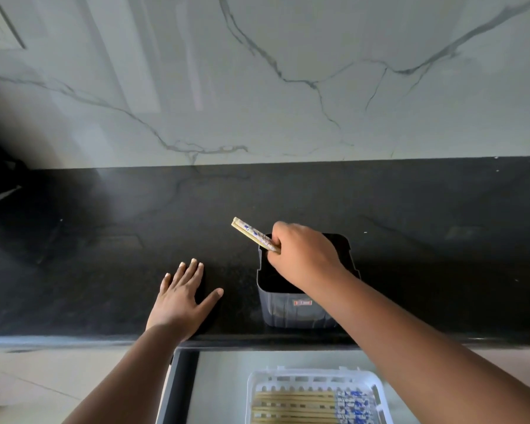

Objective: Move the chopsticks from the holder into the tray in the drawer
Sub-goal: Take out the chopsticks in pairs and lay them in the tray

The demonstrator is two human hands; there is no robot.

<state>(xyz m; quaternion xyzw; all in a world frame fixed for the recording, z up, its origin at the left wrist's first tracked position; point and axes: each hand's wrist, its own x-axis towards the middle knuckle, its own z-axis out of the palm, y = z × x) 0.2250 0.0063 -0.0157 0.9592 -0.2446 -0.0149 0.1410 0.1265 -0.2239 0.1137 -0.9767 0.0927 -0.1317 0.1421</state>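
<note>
Head view: right hand (pixel 303 255) pinches a pair of pale wooden chopsticks (pixel 253 233) over the ribbed dark-grey square holder (pixel 300 310), their blue-patterned ends sticking up-left past the fingers. Left hand (pixel 181 301) lies flat, fingers spread, on the glossy black countertop (pixel 104 240). More chopsticks lie lengthwise in the white slotted plastic tray (pixel 314 377) in the open drawer (pixel 181 381) below.

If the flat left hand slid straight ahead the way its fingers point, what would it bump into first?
Probably nothing on the way: the left hand points across bare black counter, well left of the holder, so the marble wall would likely come first.
</note>
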